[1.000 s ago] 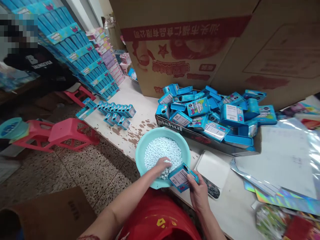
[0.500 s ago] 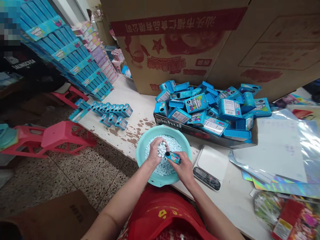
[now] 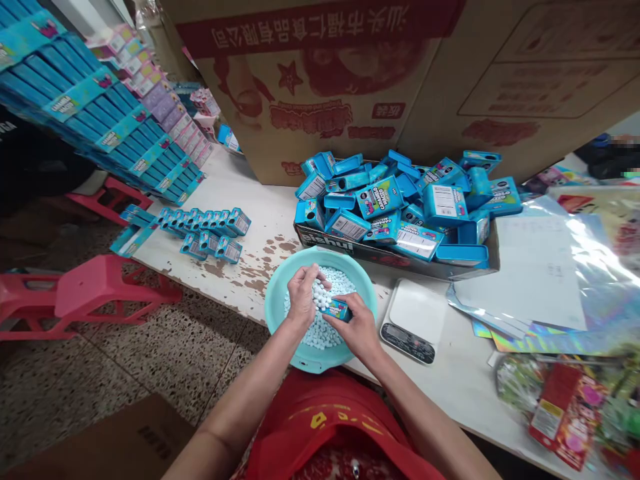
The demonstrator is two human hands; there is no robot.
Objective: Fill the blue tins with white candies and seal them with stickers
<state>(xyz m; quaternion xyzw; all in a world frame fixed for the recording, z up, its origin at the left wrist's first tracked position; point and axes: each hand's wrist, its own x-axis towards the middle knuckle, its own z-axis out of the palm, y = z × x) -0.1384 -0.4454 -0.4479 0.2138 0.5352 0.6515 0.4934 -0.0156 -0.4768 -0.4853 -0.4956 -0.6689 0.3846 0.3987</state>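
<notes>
Right hand [image 3: 360, 330] brought box [image 3: 336, 309] over bowl [image 3: 315, 360], gripping it; long axis points at left hand [image 3: 301, 298], curled round candies [image 3: 344, 283].

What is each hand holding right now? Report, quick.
Left hand: closed on white candies above the bowl.
Right hand: closed on a small blue box.

box [image 3: 336, 309] now over basin [image 3: 320, 253], candies [image 3: 320, 300] lifted

Upside-down on the cardboard carton [image 3: 300, 73]: "食品有限公司".
</notes>
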